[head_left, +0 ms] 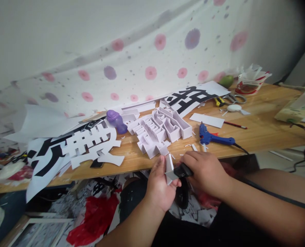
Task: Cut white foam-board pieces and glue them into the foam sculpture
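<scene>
Just off the table's front edge, my left hand (pixel 160 187) is closed on a small white board piece (pixel 169 168). My right hand (pixel 206 171) grips a black corded tool (pixel 183 170), whose front end meets the white piece at my left fingers. Beyond my hands stands a raised white character structure (pixel 159 128) with thin upright walls. A blue glue gun (pixel 215 138) lies to its right. Flat white cut-out characters (pixel 90 140) rest at the left.
The wooden table (pixel 260 137) also bears a purple bottle (pixel 116 120), scissors (pixel 234 98), a pencil (pixel 236 125), a white strip (pixel 207 120), a tub (pixel 250 84) and black-and-white printed sheets (pixel 193 97). Below the edge are paper scraps and a red bag (pixel 94 219).
</scene>
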Available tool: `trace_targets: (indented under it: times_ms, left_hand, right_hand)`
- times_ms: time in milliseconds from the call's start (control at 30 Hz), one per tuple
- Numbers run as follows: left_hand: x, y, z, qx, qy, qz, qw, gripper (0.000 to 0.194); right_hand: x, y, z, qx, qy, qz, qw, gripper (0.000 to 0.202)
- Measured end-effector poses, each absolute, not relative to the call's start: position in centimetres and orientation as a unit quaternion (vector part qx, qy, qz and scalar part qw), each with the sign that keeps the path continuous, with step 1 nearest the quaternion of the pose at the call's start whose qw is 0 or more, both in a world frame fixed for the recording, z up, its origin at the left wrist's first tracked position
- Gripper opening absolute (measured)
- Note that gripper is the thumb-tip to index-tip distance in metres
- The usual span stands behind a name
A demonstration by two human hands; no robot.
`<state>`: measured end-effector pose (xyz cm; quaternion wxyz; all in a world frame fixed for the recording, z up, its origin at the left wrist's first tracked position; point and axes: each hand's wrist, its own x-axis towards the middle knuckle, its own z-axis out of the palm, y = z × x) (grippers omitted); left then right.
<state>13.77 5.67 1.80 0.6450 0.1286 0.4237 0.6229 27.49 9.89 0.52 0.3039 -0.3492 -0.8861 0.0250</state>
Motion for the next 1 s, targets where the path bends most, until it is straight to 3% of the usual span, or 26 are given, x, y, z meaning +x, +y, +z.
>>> trace_targets:
  times_ms: [233, 400, 1000]
  left_hand:
    - [13.4, 5.8, 2.0, 0.184, 0.422, 0.637, 0.618, 0.036]
    - [13.7, 5.5, 2.1, 0.18, 0.456, 0.663, 0.565, 0.036]
    - [14.0, 4.6, 1.5, 0.206, 0.464, 0.636, 0.582, 0.029]
  right_hand:
    - [27.5, 9.6, 0.4, -0.336, -0.891, -0.034, 0.304, 0.011]
    - [27.3, 9.4, 0.4, -0.344, -0.886, -0.06, 0.305, 0.004]
    - [26.8, 10.0, 0.3, -0.404, -0.874, -0.044, 0.267, 0.012]
